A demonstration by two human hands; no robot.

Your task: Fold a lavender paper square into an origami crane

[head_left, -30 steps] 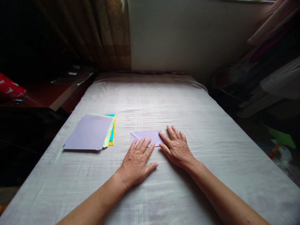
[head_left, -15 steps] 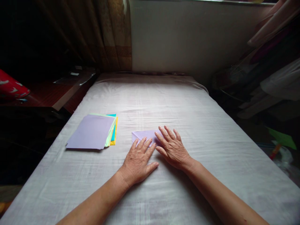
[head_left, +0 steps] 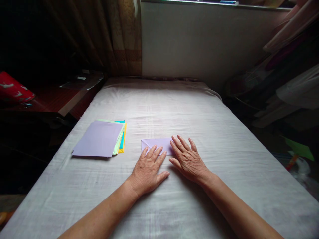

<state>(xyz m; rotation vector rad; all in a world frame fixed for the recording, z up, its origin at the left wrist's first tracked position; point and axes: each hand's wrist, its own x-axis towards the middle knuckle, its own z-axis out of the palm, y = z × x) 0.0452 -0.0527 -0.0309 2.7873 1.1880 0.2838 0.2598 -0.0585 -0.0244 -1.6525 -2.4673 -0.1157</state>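
Observation:
A small folded lilac paper (head_left: 156, 144) lies on the white sheet (head_left: 174, 109) in front of me. My left hand (head_left: 147, 171) lies flat with fingers stretched out, the fingertips resting on the paper's near edge. My right hand (head_left: 189, 161) is flat too, fingers spread, pressing on the paper's right end. Neither hand grips anything. The near right part of the paper is hidden under my fingers.
A stack of coloured sheets (head_left: 101, 138), lilac on top with green, blue and yellow edges showing, lies to the left. A dark wooden side table (head_left: 62, 96) with a red object (head_left: 13, 91) stands at the left. Curtain and wall at the back; clothes and clutter at the right.
My right hand slid left along the folded paper, then back right to its end. My left hand stayed put on the near edge.

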